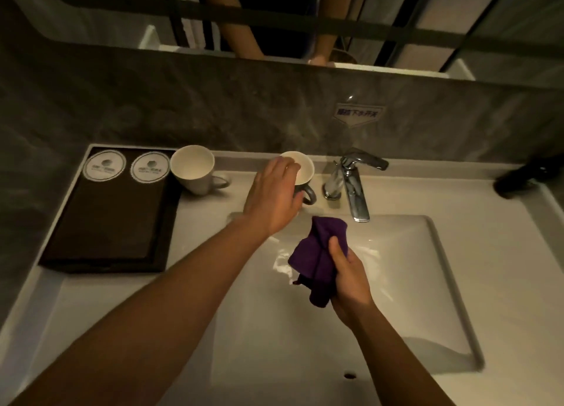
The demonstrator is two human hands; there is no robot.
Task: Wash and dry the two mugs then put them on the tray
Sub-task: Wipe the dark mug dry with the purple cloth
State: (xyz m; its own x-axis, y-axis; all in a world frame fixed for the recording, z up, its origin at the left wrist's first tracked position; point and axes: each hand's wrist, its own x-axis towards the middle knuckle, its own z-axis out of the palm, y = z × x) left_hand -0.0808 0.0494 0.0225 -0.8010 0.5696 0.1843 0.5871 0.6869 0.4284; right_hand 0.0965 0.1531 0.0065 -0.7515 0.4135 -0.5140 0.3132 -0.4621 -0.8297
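Purple cloth (317, 259) is bunched in the right hand (348, 279), left hand (274, 198) grips the dark mug (300, 173) on the worktop (412, 198), w/ white mug (193, 169) & tray (106, 222) both waiting.

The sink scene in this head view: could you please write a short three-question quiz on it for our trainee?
1. True or false: the right hand holds a purple cloth.
2. Which mug does the left hand grip: A) the dark mug by the tap, or B) the white mug beside the tray?
3. How many mugs stand on the tray?

Key: 1 true; 2 A; 3 none.
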